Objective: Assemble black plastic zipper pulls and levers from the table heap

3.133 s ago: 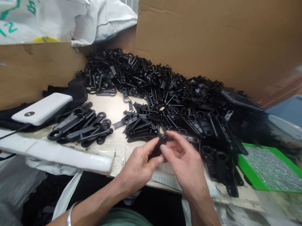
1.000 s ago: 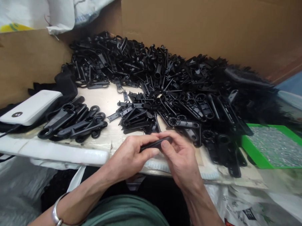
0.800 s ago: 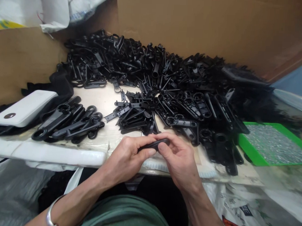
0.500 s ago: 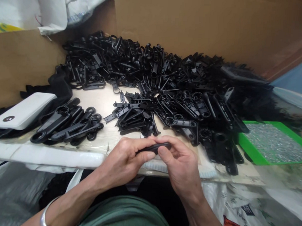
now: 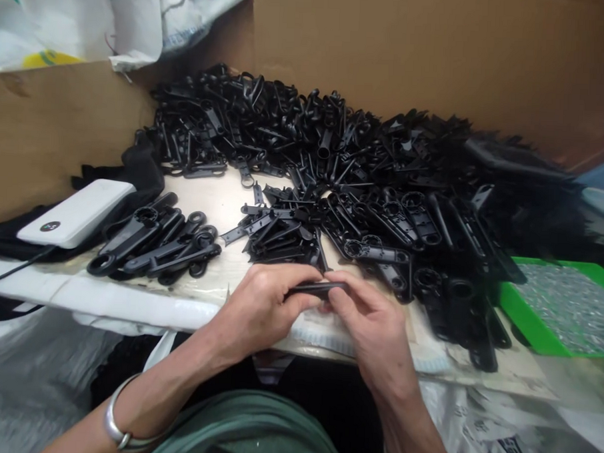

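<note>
A long black plastic part (image 5: pixel 315 289) is held level between my two hands, above the table's front edge. My left hand (image 5: pixel 266 305) pinches its left end between thumb and fingers. At the other end my right hand (image 5: pixel 371 316) grips it, with the thumb laid on its near side. My fingers cover much of the part. Just beyond my hands lies a small heap of flat black plastic strips (image 5: pixel 276 229). To their right, black handle-shaped shells (image 5: pixel 382 213) lie with their hollow sides showing.
A big pile of black plastic pieces (image 5: pixel 267 118) leans against the cardboard wall (image 5: pixel 414 51). At left are a white power bank (image 5: pixel 77 213) with a cable and a group of black handle-shaped parts (image 5: pixel 156 243). A green tray (image 5: pixel 528 323) of small metal pieces stands at right.
The view has shifted, so the table's things appear farther right. The black part has turned slightly in my fingers and shows a thinner edge; both hands still hold it.
</note>
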Demonstrator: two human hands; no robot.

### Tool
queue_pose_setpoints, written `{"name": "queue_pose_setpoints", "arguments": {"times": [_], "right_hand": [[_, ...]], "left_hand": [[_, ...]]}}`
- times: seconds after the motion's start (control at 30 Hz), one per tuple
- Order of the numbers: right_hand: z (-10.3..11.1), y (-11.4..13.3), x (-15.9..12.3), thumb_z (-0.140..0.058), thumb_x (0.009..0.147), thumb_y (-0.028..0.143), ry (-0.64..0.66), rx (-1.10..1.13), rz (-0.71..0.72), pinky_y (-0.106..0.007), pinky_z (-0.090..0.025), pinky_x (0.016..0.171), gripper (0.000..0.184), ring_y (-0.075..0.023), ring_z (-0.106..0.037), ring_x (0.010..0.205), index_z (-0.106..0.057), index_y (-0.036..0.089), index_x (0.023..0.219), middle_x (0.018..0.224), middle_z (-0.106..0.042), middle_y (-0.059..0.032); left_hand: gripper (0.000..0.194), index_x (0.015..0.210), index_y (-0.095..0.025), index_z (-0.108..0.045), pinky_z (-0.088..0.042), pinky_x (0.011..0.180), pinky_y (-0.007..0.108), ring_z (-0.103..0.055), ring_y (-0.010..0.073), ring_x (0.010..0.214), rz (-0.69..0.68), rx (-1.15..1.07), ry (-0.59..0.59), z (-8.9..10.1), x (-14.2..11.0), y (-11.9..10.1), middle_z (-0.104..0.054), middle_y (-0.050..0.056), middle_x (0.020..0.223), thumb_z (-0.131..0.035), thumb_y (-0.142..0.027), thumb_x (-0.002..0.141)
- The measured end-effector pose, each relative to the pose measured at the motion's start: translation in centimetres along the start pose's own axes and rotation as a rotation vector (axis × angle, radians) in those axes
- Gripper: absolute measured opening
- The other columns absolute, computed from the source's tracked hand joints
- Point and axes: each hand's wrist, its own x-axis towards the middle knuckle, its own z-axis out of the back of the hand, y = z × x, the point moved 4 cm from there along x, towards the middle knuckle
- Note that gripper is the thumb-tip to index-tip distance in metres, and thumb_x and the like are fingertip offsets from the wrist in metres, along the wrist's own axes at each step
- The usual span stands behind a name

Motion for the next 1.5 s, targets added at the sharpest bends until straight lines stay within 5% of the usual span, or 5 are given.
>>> {"name": "queue_pose_setpoints", "arguments": {"times": [0.2,0.4,0.7,1.13,1.5], "right_hand": [[0.1,-1.0,-0.5,-0.079,0.078,0.03,-0.201,0.354,-0.118,-0.023,-0.059,0.06,0.023,-0.0113,-0.064,0.058,-0.073,0.019,0.097,0.07,-0.069,-0.0003],[-2.5,-0.5,-1.1,-0.072,0.084,0.03,-0.106,0.59,-0.192,-0.027,-0.06,0.07,0.022,-0.018,-0.069,0.083,-0.073,0.018,0.103,0.102,-0.071,-0.0082],[1.7,1.8,-1.4,-0.069,0.082,0.037,-0.16,-0.369,-0.008,-0.033,-0.059,0.075,0.019,-0.0228,-0.071,0.076,-0.076,0.02,0.087,0.082,-0.074,-0.0056],[-0.7,2.6,0.8,-0.073,0.083,0.022,0.325,0.061,-0.119,-0.014,-0.053,0.075,0.019,-0.012,-0.066,0.089,-0.069,0.023,0.102,0.1,-0.071,0.0004],[-0.8,1.5,0.9,-0.074,0.079,0.023,0.248,-0.031,-0.12,-0.014,-0.054,0.059,0.012,-0.0116,-0.066,0.071,-0.07,0.02,0.09,0.081,-0.07,0.0014]], "left_hand": [[0.055,0.116,-0.02,-0.061,-0.053,0.084,0.024,-0.066,0.0162,0.095,0.236,-0.605,-0.353,0.8,-0.4,1.2,-0.069,0.003,0.109,-0.083,-0.018,0.065],[0.029,0.104,-0.014,-0.067,-0.052,0.085,0.025,-0.066,0.0183,0.097,0.462,-1.068,-0.145,-3.8,-0.8,0.9,-0.071,0.008,0.103,-0.074,-0.023,0.078],[0.015,0.095,-0.013,-0.064,-0.049,0.077,0.024,-0.062,0.0152,0.087,0.35,-0.862,-0.087,-2.9,-0.4,0.8,-0.068,0.005,0.091,-0.063,-0.024,0.086],[0.013,0.09,-0.015,-0.063,-0.04,0.067,0.024,-0.057,0.0136,0.076,0.125,-0.265,0.202,-2.5,-0.7,-0.4,-0.062,0.001,0.085,-0.051,-0.011,0.087],[0.015,0.072,-0.014,-0.059,-0.035,0.056,0.023,-0.049,0.011,0.061,0.257,-0.285,0.174,-3.4,-1.2,0.5,-0.058,0.0,0.068,-0.05,-0.013,0.084]]}}
